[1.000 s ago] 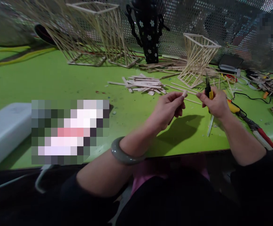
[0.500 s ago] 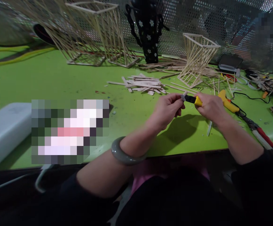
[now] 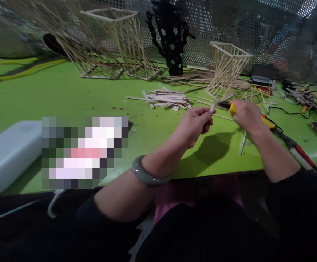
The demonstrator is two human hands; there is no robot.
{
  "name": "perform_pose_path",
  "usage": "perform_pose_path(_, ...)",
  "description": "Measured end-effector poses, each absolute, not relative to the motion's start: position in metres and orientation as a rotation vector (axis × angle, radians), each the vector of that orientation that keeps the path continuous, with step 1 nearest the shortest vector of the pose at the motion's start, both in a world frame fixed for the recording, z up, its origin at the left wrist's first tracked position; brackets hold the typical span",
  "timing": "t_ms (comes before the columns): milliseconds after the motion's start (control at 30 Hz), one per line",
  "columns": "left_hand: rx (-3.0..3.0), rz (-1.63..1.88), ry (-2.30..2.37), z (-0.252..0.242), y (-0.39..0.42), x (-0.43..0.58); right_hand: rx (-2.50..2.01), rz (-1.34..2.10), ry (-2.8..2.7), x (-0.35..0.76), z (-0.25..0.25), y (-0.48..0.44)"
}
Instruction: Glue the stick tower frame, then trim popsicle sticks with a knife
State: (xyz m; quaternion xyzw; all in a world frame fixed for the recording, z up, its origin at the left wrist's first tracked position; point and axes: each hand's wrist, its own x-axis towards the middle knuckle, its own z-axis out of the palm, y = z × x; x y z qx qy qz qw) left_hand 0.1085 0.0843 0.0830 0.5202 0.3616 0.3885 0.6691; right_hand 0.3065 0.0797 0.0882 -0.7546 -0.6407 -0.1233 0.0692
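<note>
Spreading across the view, a bright-green counter (image 3: 92, 96) backs onto a perforated grey metal panel (image 3: 207, 27). Standing near this panel is a black, two-handled vase (image 3: 171, 47) patterned with white flowers; its top meets the frame edge, so its contents cannot be told. Openwork towers of thin pale wooden rods flank it: a twisted tower (image 3: 225, 72) to the right, larger lattice frames (image 3: 102, 77) to the left. A heap of flat pale wooden sticks (image 3: 169, 98) lies in front. At left rests a white rounded box (image 3: 13, 153). Above the counter, the left hand (image 3: 193, 125) pinches a short pale wooden piece (image 3: 213, 108) between closed fingers. The right hand (image 3: 247, 113) has its fingers wrapped around a yellow-and-black cutter (image 3: 232, 108), the dark front part at the piece's upper end; actual contact cannot be told.
</note>
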Motion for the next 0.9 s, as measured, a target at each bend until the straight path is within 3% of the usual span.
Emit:
perform_pose_path(67,1.182,0.833,0.786,0.084,0.082,0.106,-2.432,-0.34,-1.673,0.321,0.092,0.084)
perform_pose_path(167,1.158,0.857,0.782,0.085,0.083,0.106,-2.18,-0.327,-1.603,0.32,0.096,0.086)
perform_pose_path(333,1.227,0.806,0.842,0.082,0.087,0.111,-1.546,0.489,-1.713,0.274,0.095,0.081)
perform_pose_path(433,1.333,0.759,0.865,0.077,0.087,0.112,-1.398,0.782,-1.715,0.267,0.094,0.076)
perform_pose_path(633,1.216,0.92,0.845,0.075,0.098,0.105,-1.318,0.664,-1.283,0.292,0.092,0.075)
perform_pose_path(900,0.913,1.199,0.732,0.081,0.105,0.102,-1.365,0.891,-1.37,0.28,0.082,0.073)
